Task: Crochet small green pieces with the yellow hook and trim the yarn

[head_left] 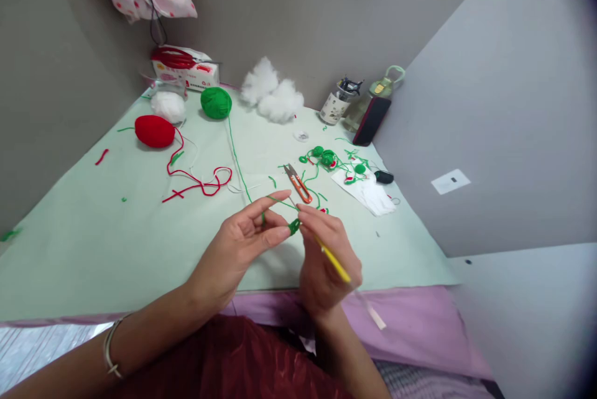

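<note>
Between thumb and fingers, my left hand [249, 234] pinches a small green crochet piece [293, 227]. Green yarn [236, 160] runs over its raised index finger and back to a green yarn ball [216, 103]. My right hand [329, 256] is closed around a crochet hook with a yellow handle [334, 262]. The hook's thin metal tip is at the green piece, with yarn near it. Just beyond my hands lie orange-handled thread snips [298, 183], their blades pointing away from me.
At the left are a red yarn ball [155, 131] and a white yarn ball [168, 107]. White stuffing [272, 94] sits at the back. Small green crocheted pieces [328, 158], a white tissue [368, 191], a pen cup [334, 107], a bottle [361, 107] and a phone [372, 121] are at right.
</note>
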Demonstrator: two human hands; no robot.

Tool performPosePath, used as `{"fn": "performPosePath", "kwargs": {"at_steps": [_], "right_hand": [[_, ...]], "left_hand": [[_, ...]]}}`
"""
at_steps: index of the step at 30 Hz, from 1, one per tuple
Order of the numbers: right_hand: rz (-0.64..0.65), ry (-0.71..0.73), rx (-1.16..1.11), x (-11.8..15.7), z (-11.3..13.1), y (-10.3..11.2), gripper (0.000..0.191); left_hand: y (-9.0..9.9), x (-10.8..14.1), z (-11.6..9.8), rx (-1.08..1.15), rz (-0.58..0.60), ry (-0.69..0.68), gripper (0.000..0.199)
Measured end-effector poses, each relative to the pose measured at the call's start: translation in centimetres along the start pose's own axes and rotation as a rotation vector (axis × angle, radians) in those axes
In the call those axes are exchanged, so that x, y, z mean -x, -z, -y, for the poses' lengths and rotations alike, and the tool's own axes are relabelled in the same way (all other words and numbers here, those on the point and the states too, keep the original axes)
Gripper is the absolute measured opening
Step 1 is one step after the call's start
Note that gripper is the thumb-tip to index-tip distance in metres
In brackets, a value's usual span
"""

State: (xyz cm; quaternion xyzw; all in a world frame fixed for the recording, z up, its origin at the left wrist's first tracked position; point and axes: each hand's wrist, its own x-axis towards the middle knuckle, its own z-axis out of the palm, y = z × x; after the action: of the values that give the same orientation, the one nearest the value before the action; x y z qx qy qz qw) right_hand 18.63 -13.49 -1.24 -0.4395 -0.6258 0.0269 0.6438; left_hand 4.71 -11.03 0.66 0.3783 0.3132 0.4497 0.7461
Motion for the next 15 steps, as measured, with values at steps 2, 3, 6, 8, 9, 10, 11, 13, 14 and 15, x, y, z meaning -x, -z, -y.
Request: {"fn": "performPosePath", "kwargs": {"at_steps": [2,3,6,8,9,10,11,13,14,15], "right_hand": [[-0.015,-0.19,-0.206,-0.4,-0.1,0.0,0.029],[-0.015,-0.282,-0.306,-0.6,-0.1,0.0,0.025],[0.009,-0.483,-0.537,-1.3,-0.2,0.3,0.015],[0.04,-0.562,-0.624,-1.5,-0.2,0.5,0.015],[0.049,-0.58,-0.644,-1.6,-0.2,0.6,0.016],[0.055,-0.585,-0.649,-1.6,-0.2,0.7,0.018],[0.056,-0.582,-0.637,-1.6,-0.1,0.8,0.018],[0.058,-0.552,-0.582,-1.6,0.1,1.0,0.019],[0.06,-0.526,-0.549,-1.5,0.2,1.0,0.019],[0.063,-0.494,-0.513,-1.5,0.3,1.1,0.019]], "left_hand": [[0.0,-0.1,-0.3,0.045,0.007,0.038,0.043],[0.0,-0.2,-0.5,0.056,0.008,0.046,0.041],[0.0,-0.2,-0.8,0.056,0.01,0.05,0.038],[0.1,-0.2,-1.0,0.037,0.016,0.046,0.037],[0.2,-0.1,-1.0,0.021,0.018,0.042,0.037],[0.2,-0.1,-1.1,0.004,0.019,0.038,0.036],[0.3,0.0,-1.1,-0.013,0.018,0.033,0.036],[0.4,0.0,-1.2,-0.042,0.012,0.021,0.036],[0.4,0.1,-1.2,-0.055,0.01,0.013,0.036],[0.5,0.1,-1.2,-0.069,0.01,0.006,0.036]]}}
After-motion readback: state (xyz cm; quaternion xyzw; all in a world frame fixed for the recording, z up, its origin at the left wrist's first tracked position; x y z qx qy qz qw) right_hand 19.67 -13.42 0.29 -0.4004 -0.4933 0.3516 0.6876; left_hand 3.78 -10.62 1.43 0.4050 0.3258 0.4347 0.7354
